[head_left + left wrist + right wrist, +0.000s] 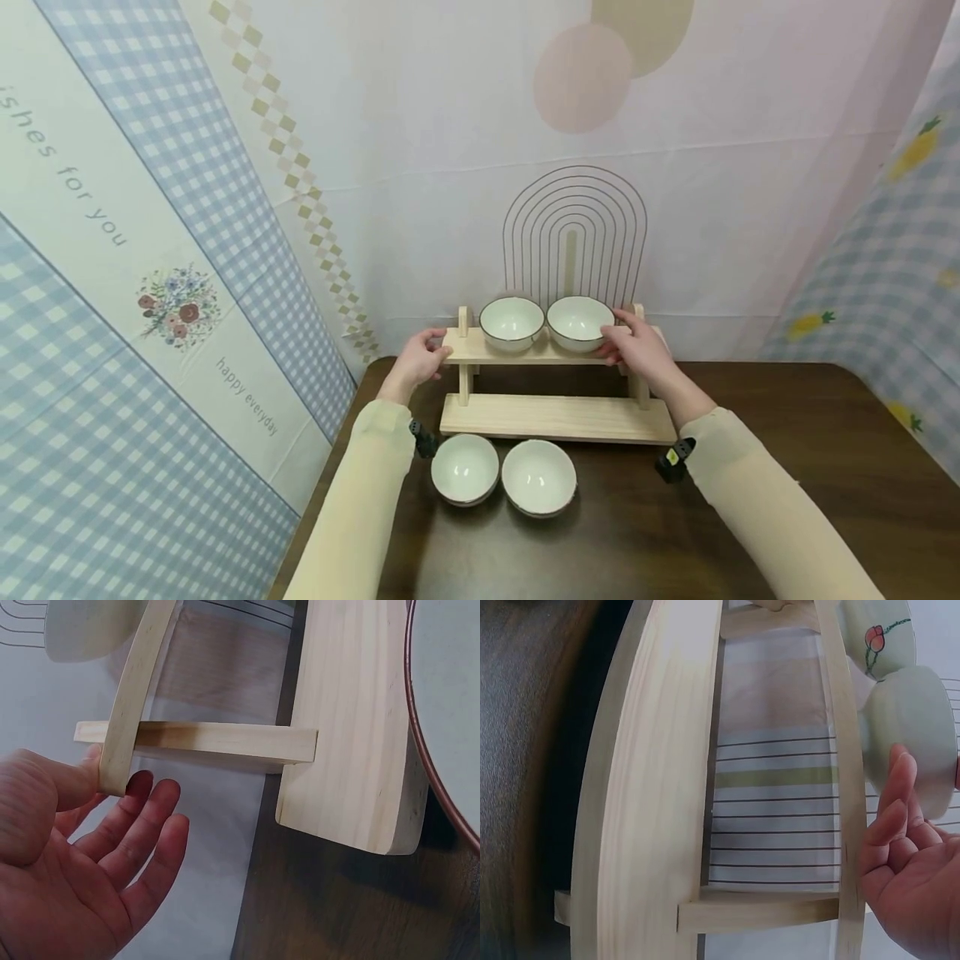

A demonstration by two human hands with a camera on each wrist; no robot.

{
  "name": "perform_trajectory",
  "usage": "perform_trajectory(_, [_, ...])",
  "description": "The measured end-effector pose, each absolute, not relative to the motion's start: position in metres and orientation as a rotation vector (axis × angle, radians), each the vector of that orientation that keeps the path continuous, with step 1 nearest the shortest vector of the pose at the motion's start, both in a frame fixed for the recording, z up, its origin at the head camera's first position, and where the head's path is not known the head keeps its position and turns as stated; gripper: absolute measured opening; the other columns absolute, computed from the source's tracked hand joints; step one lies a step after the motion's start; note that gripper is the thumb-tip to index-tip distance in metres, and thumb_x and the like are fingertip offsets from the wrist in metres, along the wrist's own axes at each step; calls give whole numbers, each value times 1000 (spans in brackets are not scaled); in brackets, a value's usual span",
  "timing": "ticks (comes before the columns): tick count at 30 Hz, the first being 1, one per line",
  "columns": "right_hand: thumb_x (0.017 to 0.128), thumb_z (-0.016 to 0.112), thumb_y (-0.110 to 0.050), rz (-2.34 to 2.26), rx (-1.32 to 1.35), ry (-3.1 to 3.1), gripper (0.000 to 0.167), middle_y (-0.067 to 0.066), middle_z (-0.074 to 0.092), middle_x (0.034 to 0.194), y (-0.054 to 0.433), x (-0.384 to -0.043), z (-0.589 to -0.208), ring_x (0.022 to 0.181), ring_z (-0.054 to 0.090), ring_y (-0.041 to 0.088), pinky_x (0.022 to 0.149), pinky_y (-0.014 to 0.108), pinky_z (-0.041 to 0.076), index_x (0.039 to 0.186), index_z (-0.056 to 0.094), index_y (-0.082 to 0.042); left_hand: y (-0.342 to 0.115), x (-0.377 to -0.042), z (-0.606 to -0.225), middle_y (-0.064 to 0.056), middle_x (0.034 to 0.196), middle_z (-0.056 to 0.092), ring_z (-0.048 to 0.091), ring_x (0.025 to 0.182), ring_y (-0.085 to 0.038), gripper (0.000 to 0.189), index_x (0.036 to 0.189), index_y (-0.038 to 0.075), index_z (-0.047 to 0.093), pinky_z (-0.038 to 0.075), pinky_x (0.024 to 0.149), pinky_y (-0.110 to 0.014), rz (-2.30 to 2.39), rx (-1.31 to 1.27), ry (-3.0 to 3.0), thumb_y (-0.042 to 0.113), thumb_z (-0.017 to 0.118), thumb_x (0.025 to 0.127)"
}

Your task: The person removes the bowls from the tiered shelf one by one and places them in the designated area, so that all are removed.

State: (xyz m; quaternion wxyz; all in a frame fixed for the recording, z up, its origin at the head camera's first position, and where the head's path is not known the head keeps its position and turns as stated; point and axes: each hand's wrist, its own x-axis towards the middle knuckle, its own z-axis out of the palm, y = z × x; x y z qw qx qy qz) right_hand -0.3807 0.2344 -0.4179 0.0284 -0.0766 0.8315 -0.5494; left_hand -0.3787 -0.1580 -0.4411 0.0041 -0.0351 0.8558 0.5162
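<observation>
A pale two-tier wooden rack (558, 417) stands on the table against the cloth backdrop. My left hand (420, 358) pinches the left end of its upper board; in the left wrist view the thumb lies against the board (124, 720) and the other fingers sit loosely bent beyond it. Two white dark-rimmed bowls, a left bowl (512, 321) and a right bowl (577, 321), sit upright side by side on the upper board. My right hand (637, 346) holds the right bowl by its outer side, fingers against its wall (907, 712). The lower board carries nothing.
Two more white bowls, one left (465, 469) and one right (540, 477), stand upright on the dark wooden table (787, 467) in front of the rack. A patterned cloth (450, 208) hangs behind, with checked cloth at both sides.
</observation>
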Motion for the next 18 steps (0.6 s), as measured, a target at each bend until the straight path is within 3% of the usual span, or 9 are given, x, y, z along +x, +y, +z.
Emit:
perform_trajectory(10, [113, 48, -36, -1711, -188, 2533, 74, 8, 77, 95, 232, -381, -421, 71, 67, 8, 66, 29, 51, 171, 15, -4, -156, -380, -442, -21, 119, 67, 72, 106, -42, 45, 152, 4, 54, 60, 87, -56, 1633, -127, 2673, 11, 63, 108])
perform_trajectory(18, [113, 46, -36, -1721, -199, 2518, 74, 8, 78, 97, 233, -381, -423, 72, 67, 9, 64, 27, 51, 171, 13, -4, -155, -381, -443, -21, 122, 66, 72, 109, -43, 45, 153, 6, 53, 60, 84, -53, 1626, -128, 2666, 13, 62, 109])
